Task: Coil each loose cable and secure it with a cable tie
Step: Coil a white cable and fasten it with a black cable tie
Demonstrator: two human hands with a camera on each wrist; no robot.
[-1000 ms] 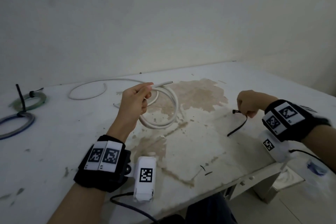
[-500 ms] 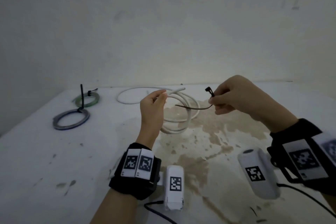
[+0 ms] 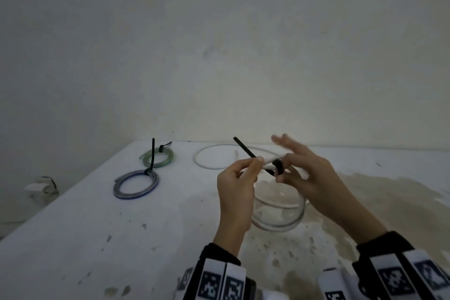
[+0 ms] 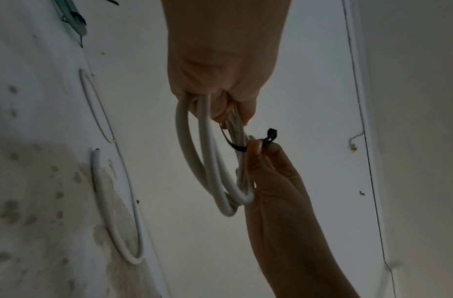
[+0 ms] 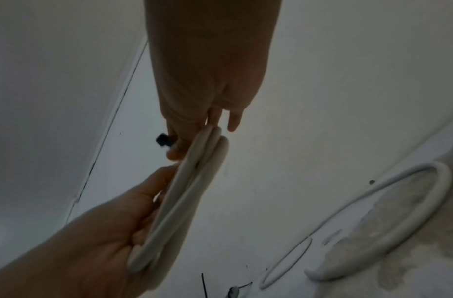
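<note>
White tabletop (image 3: pixel 97 214), stained brown at the right, carries no readable writing; only square black-and-white coded tags (image 3: pixel 220 285) show on the wristbands. Since half a second ago the hands have met: the left hand (image 3: pixel 237 192) grips the raised white cable coil (image 3: pixel 280 217) above the table, and the right hand (image 3: pixel 309 178) pinches the black cable tie (image 3: pixel 277 165), now wrapped around the strands, its outer fingers spread.

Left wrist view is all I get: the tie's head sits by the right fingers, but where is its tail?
Observer: The tail of the cable tie sticks up, free, past the left hand.
Operator: Is it round the coil?
Observer: A black band wraps the white cable beside the right hand; locked or not, I cannot tell.
Operator: Other coils?
Observer: The blue coil and green coil lie tied on the table.
</note>
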